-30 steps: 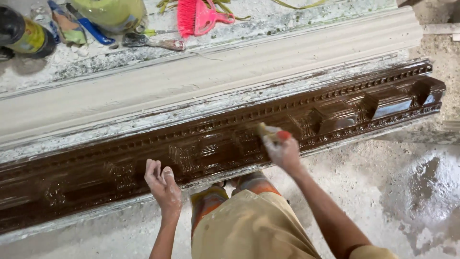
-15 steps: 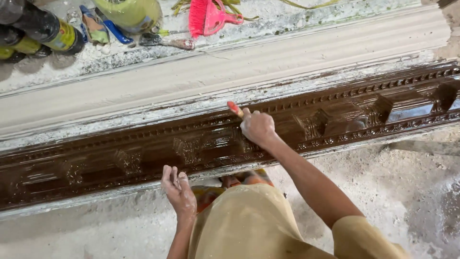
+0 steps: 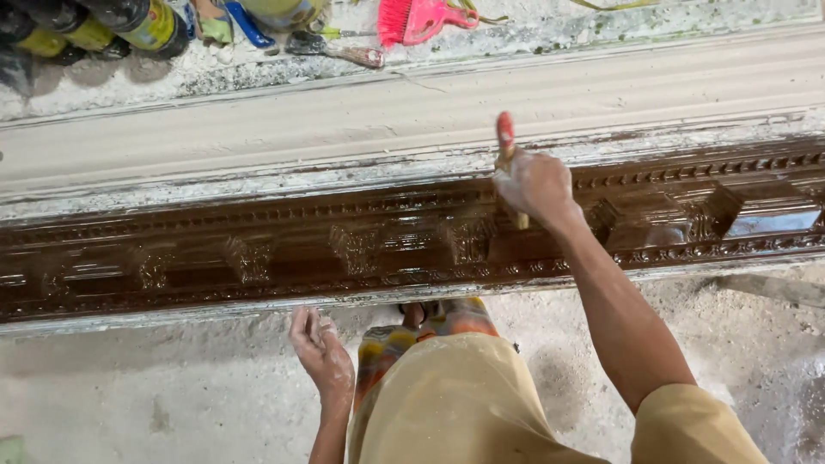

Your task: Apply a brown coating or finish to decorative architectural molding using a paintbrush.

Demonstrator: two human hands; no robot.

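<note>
Only 1 view is given: a head-worn camera looking steeply down from above. The person's hands enter from the bottom edge of the frame. A long brown carved moulding (image 3: 258, 258) crosses the middle of the frame from left to right, seen fairly close.

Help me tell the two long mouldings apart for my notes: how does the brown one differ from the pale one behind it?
The brown moulding is glossy, wet-looking and richly carved with blocks; the pale moulding is matt, off-white and smooth-profiled. The right hand holds a brush over the brown one; nothing touches the pale one. Both lie parallel.
</note>
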